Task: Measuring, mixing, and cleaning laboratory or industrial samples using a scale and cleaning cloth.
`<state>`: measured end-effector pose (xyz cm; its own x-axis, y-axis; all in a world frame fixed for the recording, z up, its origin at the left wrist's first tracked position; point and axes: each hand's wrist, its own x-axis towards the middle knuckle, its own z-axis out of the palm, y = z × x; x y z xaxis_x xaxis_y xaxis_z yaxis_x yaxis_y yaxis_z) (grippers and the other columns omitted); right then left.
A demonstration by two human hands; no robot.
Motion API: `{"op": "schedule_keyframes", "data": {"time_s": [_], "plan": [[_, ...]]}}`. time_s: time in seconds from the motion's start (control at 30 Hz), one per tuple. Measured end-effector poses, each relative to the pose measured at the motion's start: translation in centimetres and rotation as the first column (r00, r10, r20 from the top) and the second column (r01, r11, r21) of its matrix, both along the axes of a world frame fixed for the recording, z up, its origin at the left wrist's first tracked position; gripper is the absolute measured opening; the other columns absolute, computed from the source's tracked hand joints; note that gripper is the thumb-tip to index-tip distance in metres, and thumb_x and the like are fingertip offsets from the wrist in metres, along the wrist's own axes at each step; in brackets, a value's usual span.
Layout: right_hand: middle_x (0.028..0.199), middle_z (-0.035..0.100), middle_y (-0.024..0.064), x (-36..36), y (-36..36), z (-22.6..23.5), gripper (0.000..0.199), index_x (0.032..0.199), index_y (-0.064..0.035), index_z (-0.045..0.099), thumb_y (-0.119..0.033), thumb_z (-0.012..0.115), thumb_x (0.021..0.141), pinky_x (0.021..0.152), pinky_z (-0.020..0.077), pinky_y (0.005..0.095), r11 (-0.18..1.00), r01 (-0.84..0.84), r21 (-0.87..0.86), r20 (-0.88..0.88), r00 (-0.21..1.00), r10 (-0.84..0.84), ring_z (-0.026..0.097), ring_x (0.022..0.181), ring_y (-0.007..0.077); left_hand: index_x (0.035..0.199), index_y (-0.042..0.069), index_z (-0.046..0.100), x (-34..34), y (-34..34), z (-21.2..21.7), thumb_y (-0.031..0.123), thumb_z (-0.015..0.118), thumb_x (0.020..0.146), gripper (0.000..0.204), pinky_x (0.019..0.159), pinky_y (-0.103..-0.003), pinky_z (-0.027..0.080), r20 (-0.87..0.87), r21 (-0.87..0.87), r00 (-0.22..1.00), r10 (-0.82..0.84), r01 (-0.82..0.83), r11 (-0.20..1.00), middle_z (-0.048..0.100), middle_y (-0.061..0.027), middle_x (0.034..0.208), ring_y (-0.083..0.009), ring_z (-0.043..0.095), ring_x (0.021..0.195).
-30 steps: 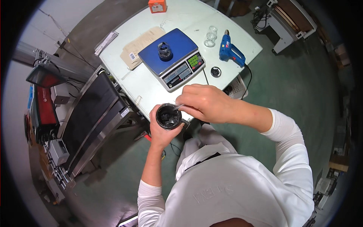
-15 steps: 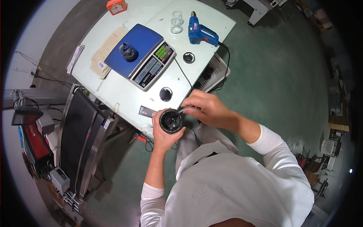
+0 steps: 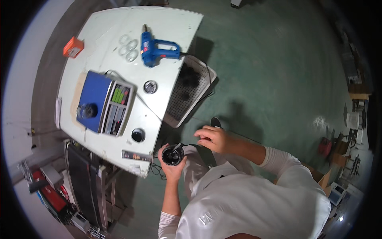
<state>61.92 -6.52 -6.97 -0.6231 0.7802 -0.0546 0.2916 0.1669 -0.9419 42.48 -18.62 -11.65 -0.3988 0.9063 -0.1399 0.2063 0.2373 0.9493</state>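
Observation:
My left hand (image 3: 172, 169) is wrapped round a jar (image 3: 172, 161) of glossy black paste, held by the table's near corner. A thin metal stirrer (image 3: 178, 146) leans in it with its end over the rim. Off to the right of the jar, my right hand (image 3: 213, 139) hangs in the air with its fingers loosely bent and apart, nothing visible in them. On the table nearby lie a round lid (image 3: 138, 135) with black on it and a dark flat strip (image 3: 137, 155). A second jar with black residue (image 3: 88, 110) stands on the digital scale (image 3: 97, 99).
On the white table (image 3: 107, 28) are a blue heat gun (image 3: 149, 49), several clear glass discs or jars (image 3: 129, 47), another black-smeared lid (image 3: 150, 87) and an orange box (image 3: 73, 47). A white perforated basket (image 3: 175, 117) stands beside the table. A conveyor belt (image 3: 82, 175) is at the left.
My right hand has let go of the stirrer and drawn away to the right; the stirrer stays in the jar. The view has shifted, so the table appears further left.

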Motion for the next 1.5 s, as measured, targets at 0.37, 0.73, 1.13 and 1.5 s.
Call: {"op": "schedule_keyframes", "data": {"time_s": [0.37, 0.73, 1.13, 1.5], "plan": [[0.08, 0.059, 0.0084, 11.3, 3.4, -20.3, 0.018, 0.098, -0.0039, 0.06, -0.014, 0.06, 0.083, 0.065, 0.0454, 0.0266, 0.832, 0.443, -0.336, 0.213, 0.896, -0.391, 0.057, 0.07, 0.0156, 0.124, -0.002, 0.034, 5.8, 13.9, -24.4, 0.01, 0.081, 0.059, 0.081, 0.09, -0.03, 0.04, 0.033, -0.172, 0.993, 0.111, -0.103, 0.98, 0.048, -0.0126, 0.113, -0.0202, 0.05, 0.099], [0.085, 0.061, 0.0062, 4.7, -3.3, -40.0, 0.017, 0.101, -0.0024, 0.061, -0.009, 0.056, 0.086, 0.066, 0.0437, 0.0228, 0.323, 0.635, -0.702, 0.264, 0.653, -0.71, 0.055, 0.074, 0.0102, 0.128, 0.0, 0.034, 1.5, 25.3, -48.6, 0.008, 0.077, 0.064, 0.078, 0.093, -0.032, 0.041, 0.067, -0.238, 0.976, 0.209, -0.188, 0.953, 0.049, -0.0119, 0.119, -0.0196, 0.049, 0.106], [0.083, 0.056, 0.0032, 2.4, -1.1, -45.1, 0.017, 0.103, -0.0019, 0.059, -0.006, 0.055, 0.087, 0.064, 0.041, 0.021, 0.245, 0.588, -0.771, 0.259, 0.641, -0.723, 0.051, 0.073, 0.0081, 0.129, -0.001, 0.029, -0.4, 27.5, -59.0, 0.007, 0.073, 0.07, 0.074, 0.094, -0.03, 0.042, 0.012, -0.38, 0.971, 0.237, -0.215, 0.9, 0.047, -0.0131, 0.12, -0.0199, 0.051, 0.105], [0.084, 0.055, 0.0096, 4.0, 11.2, -48.7, 0.02, 0.099, -0.0049, 0.058, -0.008, 0.061, 0.08, 0.07, 0.0458, 0.0351, 0.786, 0.614, -0.071, 0.042, 0.79, -0.612, 0.056, 0.081, 0.0249, 0.131, 0.003, 0.03, -1.9, 25.6, -56.5, 0.004, 0.072, 0.071, 0.074, 0.096, -0.031, 0.04, 0.11, -0.308, 0.973, 0.201, -0.159, 0.938, 0.047, -0.0108, 0.121, -0.0189, 0.049, 0.106]]}}
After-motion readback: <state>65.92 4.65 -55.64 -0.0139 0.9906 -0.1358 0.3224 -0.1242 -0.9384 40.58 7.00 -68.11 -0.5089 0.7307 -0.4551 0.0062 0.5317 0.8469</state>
